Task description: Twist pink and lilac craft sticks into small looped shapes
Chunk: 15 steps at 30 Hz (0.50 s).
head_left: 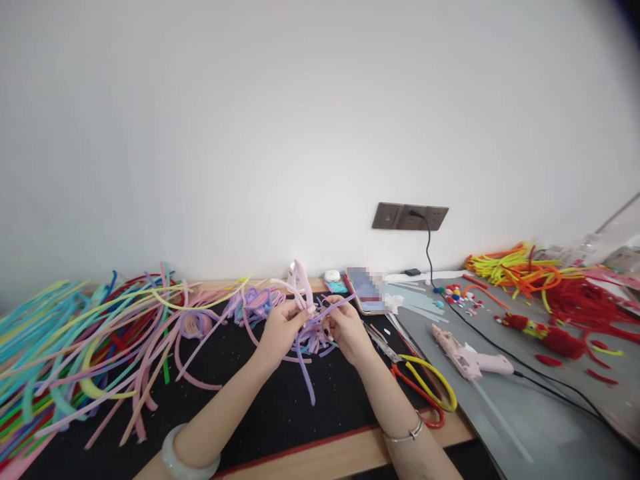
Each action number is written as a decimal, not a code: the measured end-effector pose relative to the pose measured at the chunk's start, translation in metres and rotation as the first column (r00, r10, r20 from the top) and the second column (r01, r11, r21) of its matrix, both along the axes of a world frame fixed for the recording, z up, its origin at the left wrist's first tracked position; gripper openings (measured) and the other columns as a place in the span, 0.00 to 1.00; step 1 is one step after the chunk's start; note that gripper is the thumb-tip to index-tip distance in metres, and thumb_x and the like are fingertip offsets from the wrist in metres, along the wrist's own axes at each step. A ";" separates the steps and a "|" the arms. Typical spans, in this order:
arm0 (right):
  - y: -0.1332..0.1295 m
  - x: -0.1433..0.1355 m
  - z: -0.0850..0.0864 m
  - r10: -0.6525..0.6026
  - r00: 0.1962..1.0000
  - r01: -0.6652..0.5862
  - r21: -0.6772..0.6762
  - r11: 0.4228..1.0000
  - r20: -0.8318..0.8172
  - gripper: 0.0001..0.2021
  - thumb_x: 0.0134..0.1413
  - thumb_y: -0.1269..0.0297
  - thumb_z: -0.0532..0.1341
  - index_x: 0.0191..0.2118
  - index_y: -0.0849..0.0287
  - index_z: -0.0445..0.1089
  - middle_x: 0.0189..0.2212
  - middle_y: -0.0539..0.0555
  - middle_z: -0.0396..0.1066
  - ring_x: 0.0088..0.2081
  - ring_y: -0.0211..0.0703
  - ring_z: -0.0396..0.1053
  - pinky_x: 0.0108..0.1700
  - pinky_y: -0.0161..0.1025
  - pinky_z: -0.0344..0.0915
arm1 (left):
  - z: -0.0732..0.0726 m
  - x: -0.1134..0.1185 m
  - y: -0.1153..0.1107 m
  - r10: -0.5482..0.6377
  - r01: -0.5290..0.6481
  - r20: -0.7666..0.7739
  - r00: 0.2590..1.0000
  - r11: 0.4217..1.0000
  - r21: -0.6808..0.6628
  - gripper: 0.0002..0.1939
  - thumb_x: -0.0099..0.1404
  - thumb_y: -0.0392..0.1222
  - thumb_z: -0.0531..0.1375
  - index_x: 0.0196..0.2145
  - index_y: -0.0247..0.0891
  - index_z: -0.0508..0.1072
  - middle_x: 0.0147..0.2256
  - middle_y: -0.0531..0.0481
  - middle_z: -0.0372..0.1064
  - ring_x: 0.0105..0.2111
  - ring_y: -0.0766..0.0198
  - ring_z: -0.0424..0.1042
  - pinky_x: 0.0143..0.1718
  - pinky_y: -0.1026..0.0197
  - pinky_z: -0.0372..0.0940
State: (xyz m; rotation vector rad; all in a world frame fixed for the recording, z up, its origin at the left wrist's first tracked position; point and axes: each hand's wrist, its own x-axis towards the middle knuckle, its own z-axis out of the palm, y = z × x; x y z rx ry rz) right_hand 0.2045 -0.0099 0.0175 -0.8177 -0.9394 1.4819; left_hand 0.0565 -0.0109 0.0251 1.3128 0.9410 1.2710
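Over the black mat (260,417), the person's left fingers (295,312) pinch a pale pink fuzzy loop (307,290) while the right hand (345,330) grasps a purple fuzzy strip (325,312); scissors (400,359) lie at the mat's right side.

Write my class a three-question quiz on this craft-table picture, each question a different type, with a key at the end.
1. Multiple choice: Where does the pale pink plastic glue gun lie?
A) on the flat black mat
B) on the smooth grey surface
C) on the brown wall socket

2. True or false: A thick white ring-shaped bangle circles the person's left forearm.

3. Fill the gap: The person's right hand holds a soft fuzzy stem coloured ____.

Key: 1. B; 2. True; 3. purple
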 end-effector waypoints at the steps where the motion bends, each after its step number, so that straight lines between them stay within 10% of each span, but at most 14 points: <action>1: -0.001 -0.001 0.000 0.039 0.999 -0.039 -0.006 0.999 0.026 0.16 0.43 0.59 0.67 0.35 0.57 0.61 0.17 0.43 0.65 0.14 0.31 0.57 0.15 0.28 0.52 | -0.001 0.000 0.000 -0.007 0.007 -0.012 1.000 1.000 0.009 0.14 0.55 0.49 0.64 0.30 0.34 0.75 0.23 0.53 0.69 0.26 0.64 0.67 0.30 0.63 0.60; 15: -0.004 -0.001 -0.006 0.281 0.916 -0.301 0.026 0.953 0.285 0.18 0.39 0.60 0.72 0.32 0.62 0.66 0.17 0.44 0.65 0.16 0.28 0.57 0.19 0.27 0.52 | -0.004 0.000 0.001 -0.029 0.030 -0.013 0.999 0.999 0.034 0.10 0.56 0.45 0.63 0.30 0.35 0.74 0.26 0.51 0.72 0.29 0.62 0.70 0.34 0.62 0.64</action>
